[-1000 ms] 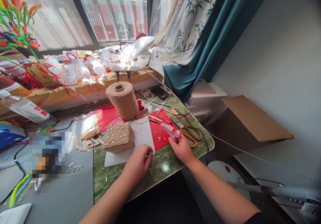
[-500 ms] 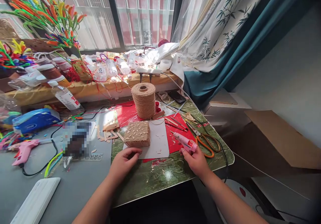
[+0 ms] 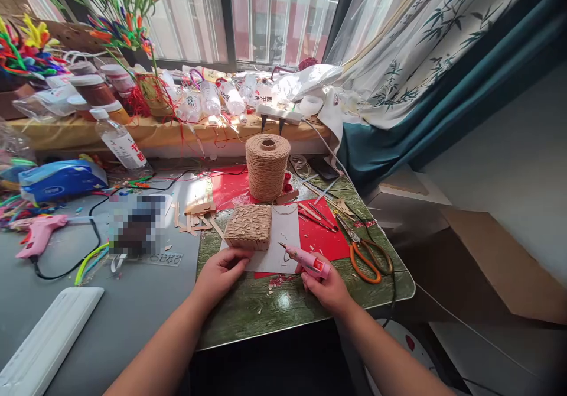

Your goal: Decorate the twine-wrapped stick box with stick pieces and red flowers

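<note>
My right hand (image 3: 325,289) is closed around a pink hot glue gun (image 3: 310,261), its nozzle pointing left towards a small twine-covered box (image 3: 248,226). Pale wood chips dot the top of the box, which rests on a white sheet (image 3: 286,236). The nozzle tip is just right of the box, apart from it. My left hand (image 3: 224,275) lies at the front edge of the box, thumb and forefinger brought together in a pinch; whatever sits between their tips is too small to make out.
A big twine spool (image 3: 267,168) stands behind the box. Orange-handled scissors (image 3: 365,260) lie right of the red paper (image 3: 323,230). Wood strips (image 3: 195,218), a second pink glue gun (image 3: 39,236) and a white keyboard-like bar (image 3: 53,337) are on the left.
My right hand has brought the glue gun leftward, closer to the box. My left hand keeps its pinch beside the box. The camera view has shifted slightly.
</note>
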Demonstrator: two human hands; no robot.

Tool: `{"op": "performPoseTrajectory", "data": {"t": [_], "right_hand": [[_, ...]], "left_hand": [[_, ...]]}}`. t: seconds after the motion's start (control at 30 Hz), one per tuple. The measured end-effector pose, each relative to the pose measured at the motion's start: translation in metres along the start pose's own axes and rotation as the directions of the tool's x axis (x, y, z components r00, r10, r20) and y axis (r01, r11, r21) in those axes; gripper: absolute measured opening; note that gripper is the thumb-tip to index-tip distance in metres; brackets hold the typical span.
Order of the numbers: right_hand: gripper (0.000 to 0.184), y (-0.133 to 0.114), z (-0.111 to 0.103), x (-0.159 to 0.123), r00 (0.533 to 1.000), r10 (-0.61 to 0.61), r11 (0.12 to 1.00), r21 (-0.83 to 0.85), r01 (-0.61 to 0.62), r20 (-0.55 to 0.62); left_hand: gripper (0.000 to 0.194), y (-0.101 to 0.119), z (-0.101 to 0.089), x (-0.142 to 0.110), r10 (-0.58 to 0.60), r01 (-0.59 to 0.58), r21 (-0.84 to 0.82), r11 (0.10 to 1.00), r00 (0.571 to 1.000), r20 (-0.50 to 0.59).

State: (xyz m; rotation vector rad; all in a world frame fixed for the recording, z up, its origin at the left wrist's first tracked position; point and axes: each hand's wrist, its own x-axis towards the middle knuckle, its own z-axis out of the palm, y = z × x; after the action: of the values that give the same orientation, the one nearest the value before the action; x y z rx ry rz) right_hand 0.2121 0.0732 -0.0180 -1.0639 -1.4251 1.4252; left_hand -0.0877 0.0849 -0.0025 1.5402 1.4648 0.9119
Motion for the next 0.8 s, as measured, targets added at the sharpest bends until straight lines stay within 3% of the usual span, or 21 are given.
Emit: {"op": "performPoseTrajectory", "data": {"t": [0.13, 0.4, 0.8], "right_hand": [[0.027, -0.006, 0.0, -0.002, 0.998, 0.01, 0.999, -0.05, -0.006, 0.066], [0.022, -0.021, 0.004, -0.004, 0.976, -0.096, 0.939, -0.308, 0.155, 0.198], [0.025, -0.013, 0.019, 0.007, 0.968, -0.086, 0.958, -0.248, 0.145, 0.234]], "left_hand": [[0.03, 0.0, 0.001, 0.0, -0.042, 0.042, -0.011, 0.999, 0.999, 0.02], [0.03, 0.004, 0.002, 0.001, -0.07, 0.074, -0.059, 0.996, 0.995, 0.065], [0.027, -0.002, 0.002, 0.0, -0.033, 0.034, -0.019, 0.999, 0.997, 0.065]]}}
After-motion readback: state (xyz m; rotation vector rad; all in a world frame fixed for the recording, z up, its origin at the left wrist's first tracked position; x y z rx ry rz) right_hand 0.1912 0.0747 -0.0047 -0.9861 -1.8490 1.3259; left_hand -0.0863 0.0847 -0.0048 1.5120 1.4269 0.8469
